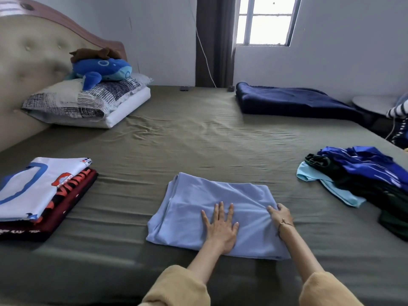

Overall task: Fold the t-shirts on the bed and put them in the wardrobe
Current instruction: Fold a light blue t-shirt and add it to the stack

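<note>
Light blue t-shirt (209,208): partly folded into a rough rectangle, lying flat on the bed near its front edge, between the two piles of clothes and apart from both.
Left hand (220,226): palm down on the near middle of the light blue t-shirt, fingers straight and spread, pressing the cloth flat.
Right hand (280,214): at the shirt's right edge, fingers curled, pinching a fold of the cloth; the fabric puckers toward it. A thin bracelet sits on that wrist.
Sleeves: both forearms come out of tan sleeves pushed up toward the elbow.
Bed (198,140): covered with an olive green sheet, lightly wrinkled in the middle.
Folded stack (42,195): on the left of the bed, a white t-shirt with blue print on top, a dark red one with lettering under it, a black one at the bottom.
Unfolded pile (364,184): on the right of the bed, a shiny royal blue garment on top, dark green and black cloth beneath, a pale aqua piece sticking out toward the middle.
Navy blanket (293,102): folded, at the far right of the bed below the window.
Pillows (88,102): two stacked against the padded headboard, far left.
Blue plush toy (101,69): lies on the pillows, with a brown plush on top of it.
</note>
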The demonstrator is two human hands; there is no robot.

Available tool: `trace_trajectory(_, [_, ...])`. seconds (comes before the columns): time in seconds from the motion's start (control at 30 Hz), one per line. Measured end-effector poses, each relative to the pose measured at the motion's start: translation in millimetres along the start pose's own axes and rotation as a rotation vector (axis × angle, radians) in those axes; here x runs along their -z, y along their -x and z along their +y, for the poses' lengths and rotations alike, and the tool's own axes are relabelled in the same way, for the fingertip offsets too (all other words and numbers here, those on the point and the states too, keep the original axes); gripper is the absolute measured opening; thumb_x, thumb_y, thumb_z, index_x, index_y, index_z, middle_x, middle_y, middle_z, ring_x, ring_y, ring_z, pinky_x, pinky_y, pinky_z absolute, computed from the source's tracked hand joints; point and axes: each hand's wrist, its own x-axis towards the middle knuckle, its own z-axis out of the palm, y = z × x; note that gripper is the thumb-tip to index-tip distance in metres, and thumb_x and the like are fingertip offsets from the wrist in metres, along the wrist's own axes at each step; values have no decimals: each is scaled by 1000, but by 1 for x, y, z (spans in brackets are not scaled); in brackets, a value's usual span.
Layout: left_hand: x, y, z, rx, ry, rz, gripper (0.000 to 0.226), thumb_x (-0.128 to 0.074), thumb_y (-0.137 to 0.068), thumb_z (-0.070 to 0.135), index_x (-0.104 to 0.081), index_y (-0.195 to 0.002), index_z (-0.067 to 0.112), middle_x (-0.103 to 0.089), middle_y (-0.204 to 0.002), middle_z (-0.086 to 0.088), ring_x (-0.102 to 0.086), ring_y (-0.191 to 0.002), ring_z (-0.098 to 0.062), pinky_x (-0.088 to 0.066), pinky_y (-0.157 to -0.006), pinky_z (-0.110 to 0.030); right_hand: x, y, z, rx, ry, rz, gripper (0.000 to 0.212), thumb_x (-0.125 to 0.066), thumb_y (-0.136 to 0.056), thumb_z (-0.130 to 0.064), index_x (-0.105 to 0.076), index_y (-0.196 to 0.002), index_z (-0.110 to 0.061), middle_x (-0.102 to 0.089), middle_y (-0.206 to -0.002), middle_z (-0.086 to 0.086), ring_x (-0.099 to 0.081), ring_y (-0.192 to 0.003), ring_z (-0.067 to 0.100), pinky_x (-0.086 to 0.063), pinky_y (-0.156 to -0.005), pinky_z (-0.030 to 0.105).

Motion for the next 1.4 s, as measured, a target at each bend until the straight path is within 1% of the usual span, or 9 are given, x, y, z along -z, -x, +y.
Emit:
trace_trajectory(0.27, [7,-11,21,2,142,161,48,-48,-92,30,-40,-138,18,-35,-140,-12,-30,-134,-27,-24,-110,-39,20,3,-5,-131,-264,-77,30,-55,-91,-10,-59,-108,14,-60,-98,14,-47,-85,20,-38,-54,26])
trace_trajectory(0.43, [23,-18,3,65,801,55,34,-40,-96,10,-50,-128,7,-63,-104,-11,-59,-81,-22,-48,-72,-21,18,9,-40,-129,-317,-209,17,-52,-93,-15,-58,-104,-5,-57,-80,6,-48,-64,18,-38,-48,23])
trace_trajectory(0.5, [36,-16,-8,94,995,28,27,-35,-100,13,-51,-121,7,-59,-81,-4,-53,-55,-12,-40,-45,-13,9,11,-55,-120,-325,-276,23,-48,-95,-16,-57,-113,-5,-57,-77,7,-51,-66,21,-38,-48,24])
trace_trajectory(0.6, [50,-15,-34,136,1126,-26,27,-29,-103,26,-52,-115,16,-59,-79,-2,-53,-50,-9,-36,-46,-17,-17,13,-74,-59,-310,-351,31,-42,-96,-10,-52,-124,2,-55,-98,10,-52,-90,21,-38,-56,25])
trace_trajectory(0.83, [73,-17,-105,222,1376,-49,44,-27,-102,41,-61,-113,13,-51,-67,-6,-52,-41,-10,-42,-52,-23,-99,43,-109,-14,-263,-448,25,-46,-92,-6,-45,-68,-13,-50,-67,4,-46,-59,12,-41,-48,16])
trace_trajectory(1.0, [79,-24,-143,233,1364,-52,48,-25,-101,47,-61,-105,15,-54,-74,-5,-50,-60,-12,-41,-58,-23,-178,33,-96,20,-124,-496,7,-50,-73,-19,-50,-73,-12,-66,-95,22,-63,-95,37,-52,-87,48])
trace_trajectory(1.13, [71,-30,-160,276,1306,-66,46,-30,-98,51,-61,-89,18,-61,-81,-7,-56,-68,-14,-41,-60,-23,-207,37,-95,14,-71,-527,13,-48,-78,-20,-44,-84,-10,-64,-101,25,-65,-90,40,-55,-79,50])
trace_trajectory(1.27, [66,-35,-166,311,1409,16,53,-47,-96,42,-67,-54,15,-62,-56,-2,-55,-47,-12,-40,-50,-23,-191,72,-116,20,-59,-510,16,-41,-95,-23,-41,-102,-9,-61,-88,20,-60,-48,22,-52,-45,29])
trace_trajectory(1.4, [62,-37,-164,264,1006,173,37,-63,-88,20,-46,-55,16,-47,-57,0,-41,-60,-15,-30,-56,-27,-173,67,-113,84,-71,-380,19,-42,-92,-11,-50,-107,-5,-62,-78,17,-61,-48,20,-54,-55,34])
